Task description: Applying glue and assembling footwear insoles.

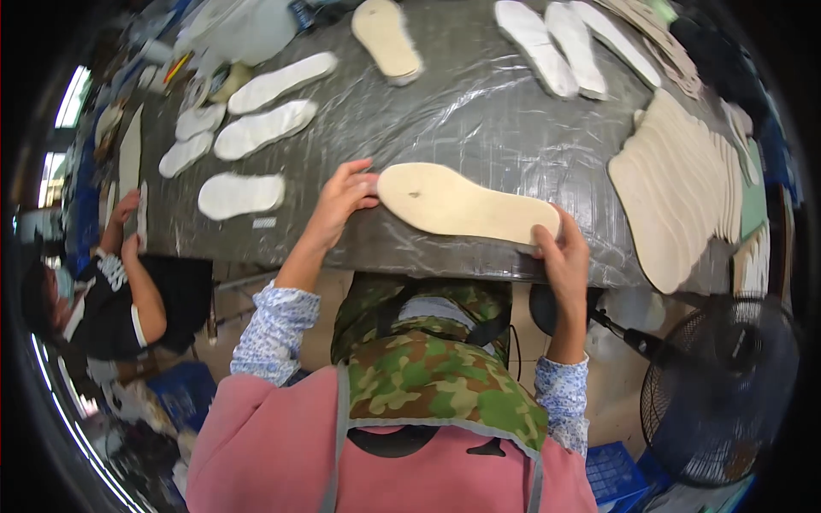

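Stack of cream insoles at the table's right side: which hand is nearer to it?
Right. The right hand is left of the stack, holding one end of a single insole; the left hand is farther left, at that insole's other end.
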A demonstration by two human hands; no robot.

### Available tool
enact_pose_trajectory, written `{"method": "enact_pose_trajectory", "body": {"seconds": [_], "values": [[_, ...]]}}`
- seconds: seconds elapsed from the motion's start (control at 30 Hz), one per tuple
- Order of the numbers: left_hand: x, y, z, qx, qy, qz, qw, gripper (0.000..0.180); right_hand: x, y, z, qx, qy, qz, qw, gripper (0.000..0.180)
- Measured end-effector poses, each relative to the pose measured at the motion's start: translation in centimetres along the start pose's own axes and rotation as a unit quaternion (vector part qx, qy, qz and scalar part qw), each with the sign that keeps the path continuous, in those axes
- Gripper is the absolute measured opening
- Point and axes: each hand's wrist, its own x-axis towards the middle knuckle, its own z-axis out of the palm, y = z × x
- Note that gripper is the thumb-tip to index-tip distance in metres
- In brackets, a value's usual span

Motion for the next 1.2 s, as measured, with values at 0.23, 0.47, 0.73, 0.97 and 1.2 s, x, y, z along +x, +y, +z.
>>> {"method": "enact_pose_trajectory", "body": {"seconds": [0.23,0.47,0.73,0.97,1.2], "values": [[-0.3,1.0,1.2,-0.119,-0.072,0.003,0.99,0.042,1.1,-0.1,-0.4,0.117,-0.007,0.093,0.989,0.04],[-1.0,4.4,3.5,-0.258,-0.162,0.096,0.948,0.052,1.2,0.5,-1.5,0.283,0.007,0.134,0.95,0.035],[-0.5,7.5,6.2,-0.265,-0.194,0.166,0.93,0.05,1.1,2.2,-2.8,0.427,-0.023,0.241,0.871,0.021],[1.4,7.8,6.2,-0.048,-0.051,0.269,0.961,0.03,0.5,1.8,-2.8,0.571,-0.126,0.269,0.766,0.027],[1.5,7.5,2.7,-0.037,0.016,0.258,0.965,0.021,-1.5,-2.7,1.6,0.428,-0.109,0.219,0.87,0.051]]}}
